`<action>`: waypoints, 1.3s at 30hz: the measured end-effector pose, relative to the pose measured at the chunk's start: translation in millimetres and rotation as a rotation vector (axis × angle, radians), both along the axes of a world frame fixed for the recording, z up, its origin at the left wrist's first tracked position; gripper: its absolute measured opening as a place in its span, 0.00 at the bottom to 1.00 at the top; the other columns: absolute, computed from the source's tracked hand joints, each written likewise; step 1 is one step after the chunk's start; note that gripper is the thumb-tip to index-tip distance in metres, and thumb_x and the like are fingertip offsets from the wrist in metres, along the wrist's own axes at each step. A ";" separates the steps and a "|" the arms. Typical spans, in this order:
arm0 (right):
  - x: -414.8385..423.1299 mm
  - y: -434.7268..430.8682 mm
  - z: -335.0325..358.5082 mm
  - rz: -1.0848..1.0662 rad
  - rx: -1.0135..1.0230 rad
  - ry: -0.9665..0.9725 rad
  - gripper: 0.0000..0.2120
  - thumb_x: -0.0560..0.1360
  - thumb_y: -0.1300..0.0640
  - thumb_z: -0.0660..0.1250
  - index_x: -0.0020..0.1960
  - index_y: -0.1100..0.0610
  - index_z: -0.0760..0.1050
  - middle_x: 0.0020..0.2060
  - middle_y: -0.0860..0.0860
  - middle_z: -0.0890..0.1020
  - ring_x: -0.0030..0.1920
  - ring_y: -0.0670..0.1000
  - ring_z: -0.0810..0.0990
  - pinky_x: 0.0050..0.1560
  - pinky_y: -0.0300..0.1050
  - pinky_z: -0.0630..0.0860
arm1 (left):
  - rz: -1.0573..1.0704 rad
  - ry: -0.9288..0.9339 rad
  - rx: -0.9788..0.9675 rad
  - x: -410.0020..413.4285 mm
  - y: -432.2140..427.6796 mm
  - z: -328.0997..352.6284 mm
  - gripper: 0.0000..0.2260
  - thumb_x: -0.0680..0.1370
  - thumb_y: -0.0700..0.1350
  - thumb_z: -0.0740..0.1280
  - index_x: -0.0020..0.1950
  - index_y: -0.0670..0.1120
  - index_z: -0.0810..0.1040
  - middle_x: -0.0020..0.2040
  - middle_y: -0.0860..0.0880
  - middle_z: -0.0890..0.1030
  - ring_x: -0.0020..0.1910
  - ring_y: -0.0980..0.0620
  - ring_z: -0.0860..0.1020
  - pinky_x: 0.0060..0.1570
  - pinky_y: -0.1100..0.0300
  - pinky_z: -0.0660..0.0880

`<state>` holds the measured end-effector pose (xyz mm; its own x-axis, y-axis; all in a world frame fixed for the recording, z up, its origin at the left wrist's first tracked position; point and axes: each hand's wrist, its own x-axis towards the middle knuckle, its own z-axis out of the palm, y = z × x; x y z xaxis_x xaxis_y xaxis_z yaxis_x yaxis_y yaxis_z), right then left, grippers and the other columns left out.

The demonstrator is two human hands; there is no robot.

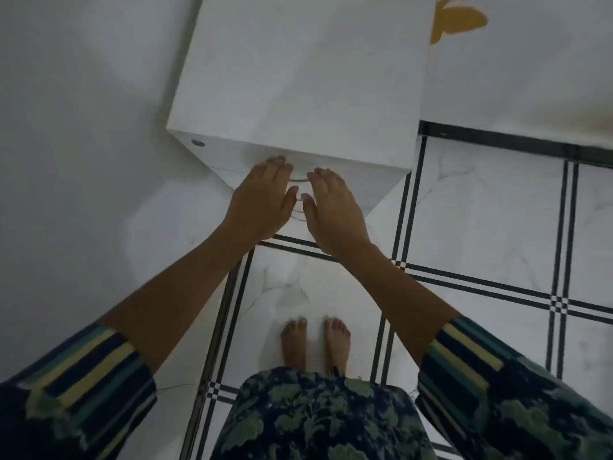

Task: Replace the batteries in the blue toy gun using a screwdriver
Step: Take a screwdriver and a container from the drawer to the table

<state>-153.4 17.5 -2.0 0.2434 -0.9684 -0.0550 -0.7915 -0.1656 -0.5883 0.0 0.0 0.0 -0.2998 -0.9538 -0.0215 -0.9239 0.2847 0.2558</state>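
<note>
Presently, at frame centre, I see the left hand [262, 197] and right hand [331, 210], each grip open and holding nothing, before the white cabinet [298, 78] front; I cannot tell where the blue toy gun is.

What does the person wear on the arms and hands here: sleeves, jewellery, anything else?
Both sleeves end at the forearm: the left sleeve and right sleeve have dark blue cuffs with yellow and teal stripes, with a green leaf print past the right cuff. The left hand and right hand show no ring, watch or bracelet.
</note>
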 end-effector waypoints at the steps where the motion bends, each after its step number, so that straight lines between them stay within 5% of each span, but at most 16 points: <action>1: 1.1 -3.6 -12.5 0.014 0.021 0.016 0.20 0.82 0.58 0.59 0.72 0.65 0.66 0.71 0.62 0.70 0.73 0.61 0.65 0.74 0.53 0.61 | -0.018 0.002 0.026 2.2 -1.7 -16.0 0.20 0.80 0.45 0.60 0.67 0.34 0.71 0.67 0.35 0.73 0.67 0.38 0.72 0.68 0.47 0.67; 5: 4.2 -4.3 -47.0 0.067 0.113 0.084 0.25 0.82 0.57 0.56 0.77 0.62 0.57 0.77 0.58 0.60 0.77 0.58 0.57 0.76 0.54 0.58 | -0.009 0.021 0.085 8.4 6.9 -51.8 0.23 0.77 0.36 0.64 0.71 0.34 0.67 0.70 0.35 0.69 0.71 0.39 0.67 0.61 0.47 0.74; 9: 5.0 17.0 -55.7 0.076 0.176 0.123 0.27 0.84 0.54 0.54 0.79 0.58 0.50 0.79 0.53 0.51 0.79 0.56 0.49 0.78 0.53 0.52 | 0.097 0.045 0.073 -3.1 10.5 -53.1 0.21 0.79 0.40 0.61 0.71 0.35 0.67 0.70 0.36 0.69 0.72 0.40 0.67 0.60 0.46 0.75; 12: 8.9 35.4 -43.1 -0.035 0.136 -0.030 0.22 0.83 0.57 0.57 0.76 0.60 0.61 0.75 0.57 0.65 0.76 0.56 0.60 0.76 0.52 0.59 | 0.056 0.009 0.007 -5.3 20.3 -47.1 0.17 0.78 0.41 0.62 0.65 0.33 0.73 0.63 0.33 0.76 0.63 0.36 0.75 0.55 0.45 0.78; 15: 12.6 42.7 -27.9 -0.210 -0.196 -0.160 0.14 0.79 0.62 0.62 0.63 0.64 0.75 0.60 0.59 0.80 0.63 0.56 0.75 0.66 0.45 0.68 | 0.046 0.044 0.013 1.8 38.1 -37.3 0.16 0.79 0.43 0.61 0.62 0.35 0.77 0.59 0.36 0.80 0.57 0.37 0.80 0.53 0.47 0.78; 18: 14.5 38.8 -20.0 -0.234 -0.333 -0.165 0.10 0.77 0.61 0.63 0.54 0.63 0.79 0.50 0.58 0.82 0.53 0.56 0.78 0.57 0.47 0.73 | 0.099 0.234 -0.022 9.6 52.3 -20.5 0.16 0.79 0.47 0.59 0.56 0.38 0.81 0.48 0.40 0.84 0.44 0.42 0.83 0.48 0.56 0.76; 21: 19.7 35.5 -17.3 -0.225 -0.370 -0.054 0.05 0.73 0.62 0.66 0.47 0.61 0.80 0.42 0.56 0.82 0.44 0.55 0.77 0.45 0.49 0.74 | 0.177 0.370 -0.177 10.7 54.6 -5.2 0.17 0.79 0.48 0.58 0.54 0.37 0.81 0.48 0.40 0.84 0.44 0.44 0.83 0.49 0.53 0.80; 24: 28.9 34.7 -14.4 -0.248 -0.319 0.019 0.04 0.72 0.61 0.67 0.46 0.59 0.80 0.41 0.54 0.81 0.42 0.55 0.76 0.43 0.48 0.72 | 0.286 0.412 -0.196 14.9 44.1 -1.5 0.15 0.78 0.47 0.59 0.52 0.38 0.80 0.44 0.41 0.83 0.40 0.47 0.80 0.45 0.57 0.77; 26: 31.2 30.3 -8.6 -0.324 -0.165 0.014 0.09 0.73 0.59 0.68 0.52 0.60 0.78 0.48 0.56 0.81 0.48 0.57 0.76 0.47 0.52 0.75 | 0.351 0.402 -0.110 20.9 33.8 -7.1 0.11 0.77 0.46 0.61 0.48 0.40 0.79 0.40 0.43 0.81 0.37 0.49 0.77 0.41 0.57 0.76; 29: 32.5 16.4 -8.9 -0.438 0.232 0.181 0.33 0.71 0.45 0.72 0.70 0.58 0.65 0.69 0.58 0.67 0.66 0.61 0.66 0.61 0.57 0.72 | 0.433 0.294 -0.043 36.0 18.8 -19.8 0.08 0.76 0.43 0.63 0.41 0.39 0.76 0.32 0.44 0.74 0.31 0.49 0.71 0.31 0.56 0.71; 34: 43.6 -0.5 -17.1 -0.523 0.423 0.253 0.55 0.66 0.37 0.75 0.78 0.55 0.46 0.76 0.61 0.51 0.72 0.66 0.59 0.65 0.63 0.69 | 0.605 0.053 0.373 68.9 -7.2 -39.0 0.15 0.75 0.38 0.66 0.31 0.42 0.66 0.30 0.47 0.68 0.30 0.48 0.69 0.27 0.60 0.64; 37: 43.1 -0.1 -21.1 -0.521 0.469 0.229 0.55 0.68 0.41 0.74 0.79 0.52 0.41 0.76 0.62 0.48 0.71 0.67 0.61 0.64 0.62 0.69 | 0.554 -0.061 0.533 71.0 -9.3 -46.7 0.03 0.76 0.35 0.64 0.45 0.35 0.74 0.43 0.38 0.78 0.45 0.39 0.78 0.40 0.52 0.74; 39: 36.8 1.7 -17.4 -0.515 0.487 0.200 0.53 0.67 0.40 0.74 0.79 0.51 0.44 0.75 0.62 0.52 0.69 0.66 0.63 0.62 0.63 0.70 | 0.556 -0.042 0.552 68.3 -5.7 -50.5 0.08 0.77 0.37 0.64 0.53 0.34 0.73 0.44 0.38 0.77 0.45 0.40 0.78 0.37 0.53 0.72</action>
<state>-116.7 19.1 -19.4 -0.2955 -0.8118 -0.5037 -0.7981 0.4996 -0.3369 68.3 -5.7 -50.5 0.2301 -0.8116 -0.5370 -0.9056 -0.3806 0.1872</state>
